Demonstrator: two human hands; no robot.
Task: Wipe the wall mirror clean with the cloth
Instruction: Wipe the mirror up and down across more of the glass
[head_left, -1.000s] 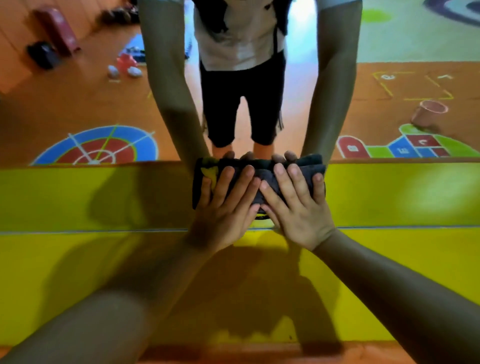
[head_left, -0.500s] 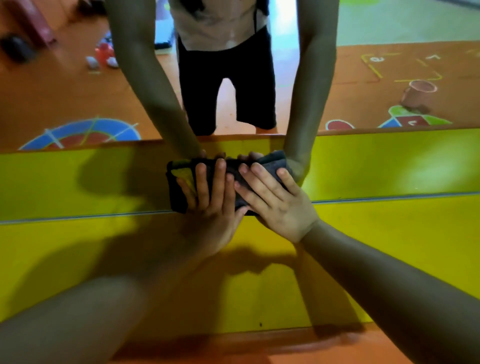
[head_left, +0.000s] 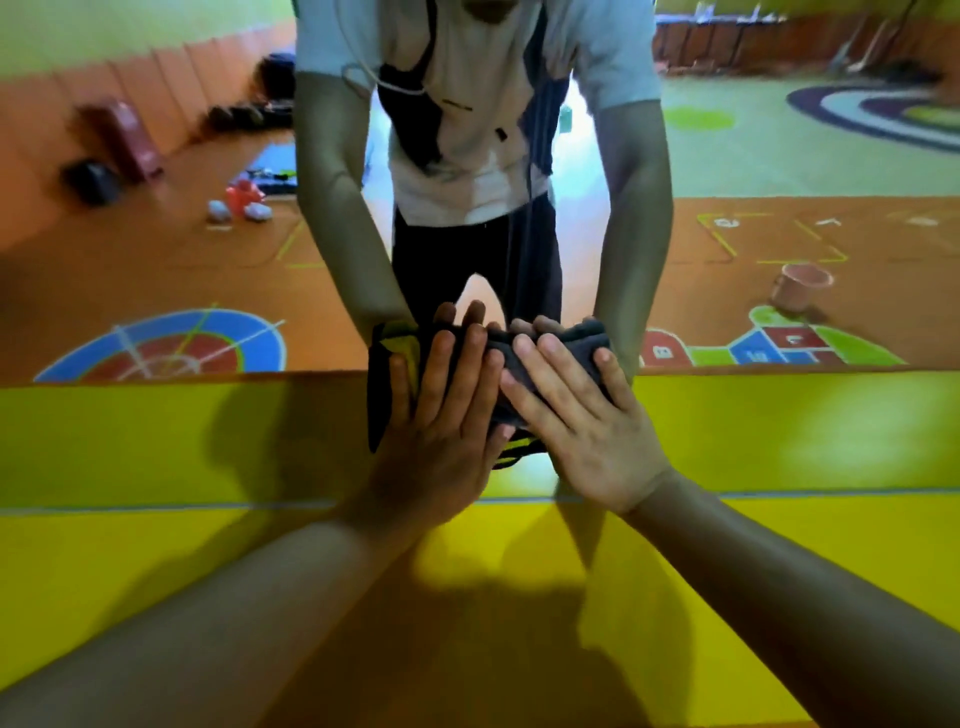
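**Assessor:** Where is the cloth?

**Inspector:** The dark grey folded cloth with a yellow patch (head_left: 382, 400) is pressed flat against the wall. It straddles the bottom edge of the large wall mirror (head_left: 156, 260). Its upper part lies on the glass and its lower part on the yellow padded wall panel (head_left: 156, 441) below.

**Assessor:** And the hands?

**Inspector:** Both are on the cloth, side by side and touching. The left hand (head_left: 441, 431) covers the left half and the right hand (head_left: 582, 426) the right half. The fingers (head_left: 441, 364) are straight and slightly spread, pressing with palm and pads. Neither hand curls round the fabric or pinches it.

**Assessor:** Which step is this?

**Inspector:** In the inspector's judgement, a two-handed wiping stroke along the mirror's lowest strip. Progress cannot be graded, because the picture is blurred and no streaks or dirt can be made out on the glass.

**Assessor:** What does the next move require?

**Inspector:** Probably even pressure from both palms while the cloth slides up or sideways, fully onto the glass. Half the pad is now on the panel, not the mirror. Flat hands give no hold on the cloth, so it may bunch or slip if the pressure eases.
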